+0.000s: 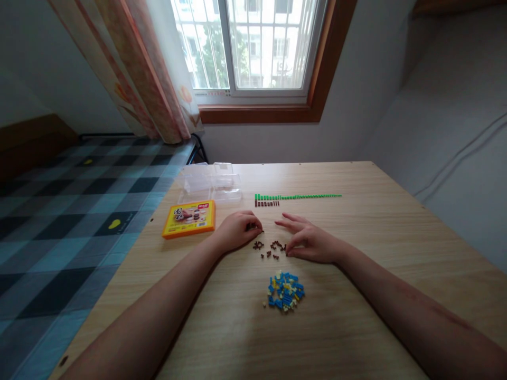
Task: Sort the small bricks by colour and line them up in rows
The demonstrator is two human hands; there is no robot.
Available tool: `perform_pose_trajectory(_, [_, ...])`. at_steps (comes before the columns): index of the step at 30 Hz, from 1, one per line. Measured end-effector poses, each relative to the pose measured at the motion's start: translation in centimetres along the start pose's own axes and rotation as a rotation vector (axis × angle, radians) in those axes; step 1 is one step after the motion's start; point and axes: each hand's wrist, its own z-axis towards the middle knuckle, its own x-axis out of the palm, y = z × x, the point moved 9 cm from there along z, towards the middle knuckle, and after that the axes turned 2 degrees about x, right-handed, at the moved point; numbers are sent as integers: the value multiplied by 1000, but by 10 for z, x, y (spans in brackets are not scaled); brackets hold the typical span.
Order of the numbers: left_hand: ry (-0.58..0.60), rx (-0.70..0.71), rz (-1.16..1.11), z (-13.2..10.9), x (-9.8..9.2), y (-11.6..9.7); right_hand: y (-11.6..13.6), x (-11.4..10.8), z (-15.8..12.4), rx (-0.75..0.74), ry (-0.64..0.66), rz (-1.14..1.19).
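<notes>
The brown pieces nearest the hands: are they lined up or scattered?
Scattered: these brown pieces lie in small, irregular groups on the table.

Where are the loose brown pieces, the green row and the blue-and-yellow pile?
Loose brown pieces (269, 254): head view, a small clump among them.
Green row (298, 197): head view, near its middle.
Blue-and-yellow pile (285, 291): head view, its centre.

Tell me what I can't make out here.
- Head view, hidden: the left hand mostly covers whatever it may be pinching.
- Head view, too small: whether the right hand grips or merely touches brown pieces.
- Head view, too small: fine print on the yellow box.
- Head view, cut off: the checked bed, by the left edge.
</notes>
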Motion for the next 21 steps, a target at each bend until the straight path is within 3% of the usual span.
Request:
perform_pose_trajectory(4, [-5, -7, 19, 1, 1, -1, -14, -9, 0, 69, -128, -21])
perform_pose_trajectory(8, [-22, -41, 88, 3, 3, -4, -25, -17, 5, 122, -306, -198])
perform_pose_trajectory(14, [-54, -57, 140, 5, 8, -12, -13, -13, 17, 77, -382, -318])
perform_pose_trajectory(21, [-47, -53, 176, 4, 10, -13, -14, -28, 7, 112, -463, -247])
